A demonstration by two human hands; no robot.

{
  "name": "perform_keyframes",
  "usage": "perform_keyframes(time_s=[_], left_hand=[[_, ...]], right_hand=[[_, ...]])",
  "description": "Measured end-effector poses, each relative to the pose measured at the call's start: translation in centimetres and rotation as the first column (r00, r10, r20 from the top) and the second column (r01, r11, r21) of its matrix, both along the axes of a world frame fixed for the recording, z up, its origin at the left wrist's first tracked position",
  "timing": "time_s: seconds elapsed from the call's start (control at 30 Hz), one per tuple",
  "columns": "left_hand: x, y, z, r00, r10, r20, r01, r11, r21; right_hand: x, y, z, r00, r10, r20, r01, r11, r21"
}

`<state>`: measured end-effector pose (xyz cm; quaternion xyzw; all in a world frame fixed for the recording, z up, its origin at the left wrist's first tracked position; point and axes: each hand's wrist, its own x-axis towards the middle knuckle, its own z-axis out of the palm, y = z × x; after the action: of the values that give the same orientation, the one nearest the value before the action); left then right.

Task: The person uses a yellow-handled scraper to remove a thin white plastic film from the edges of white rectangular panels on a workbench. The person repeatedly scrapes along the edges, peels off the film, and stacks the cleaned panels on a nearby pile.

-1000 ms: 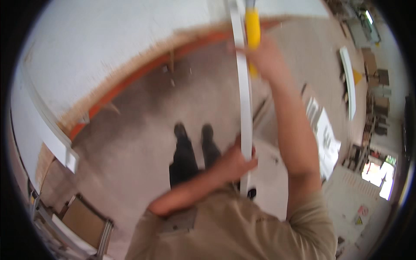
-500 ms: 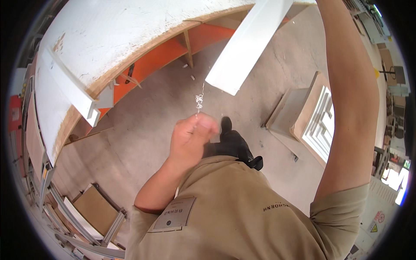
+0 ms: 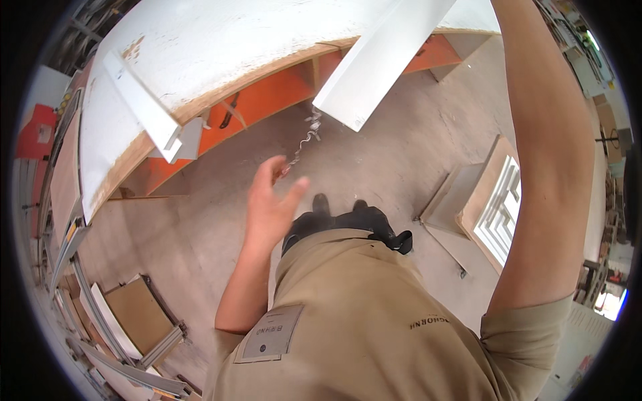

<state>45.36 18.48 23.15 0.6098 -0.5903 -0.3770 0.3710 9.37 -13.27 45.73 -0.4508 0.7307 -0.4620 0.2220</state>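
From here, the thin, curly white shaving looks not yet off the long, flat white board, left hand spread near its lower end, right hand's grip out of sight

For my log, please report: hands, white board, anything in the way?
Left hand half open at curly white strand, grip unclear; right hand unseen. White board reaches past worktable edge. Between hand and board: that strand.

Left hand: thumb and fingers apart, beside a curled strip
White board: strip hangs at its near end
Right arm: extends beyond the view
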Motion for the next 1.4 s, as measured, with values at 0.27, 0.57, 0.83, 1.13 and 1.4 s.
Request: perform_keyframes(time_s=[0.27,0.57,0.83,1.13,1.4], left_hand=[[-2.6,-1.6,6.9,0.838,-0.132,-0.529,0.029,0.98,-0.199],[-2.3,-0.8,7.8,0.911,-0.312,-0.268,0.096,0.795,-0.599],[-2.3,1.5,6.5,0.836,-0.33,-0.438,0.014,0.811,-0.585],[-4.4,0.2,6.2,0.925,-0.372,-0.072,0.3,0.836,-0.46],[-6.0,-0.5,6.3,0.878,-0.387,0.283,0.478,0.754,-0.452]], right_hand=[[3.6,2.7,0.2,0.984,0.071,0.162,-0.055,0.994,-0.099],[2.1,4.2,-0.2,0.885,0.273,0.377,-0.148,0.933,-0.329],[-4.6,4.4,-4.7,0.639,0.538,0.55,-0.23,0.815,-0.531],[-8.2,7.1,-4.1,0.582,0.587,0.563,-0.219,0.78,-0.587],[-8.1,5.9,-5.8,0.524,0.617,0.587,-0.232,0.767,-0.599]])
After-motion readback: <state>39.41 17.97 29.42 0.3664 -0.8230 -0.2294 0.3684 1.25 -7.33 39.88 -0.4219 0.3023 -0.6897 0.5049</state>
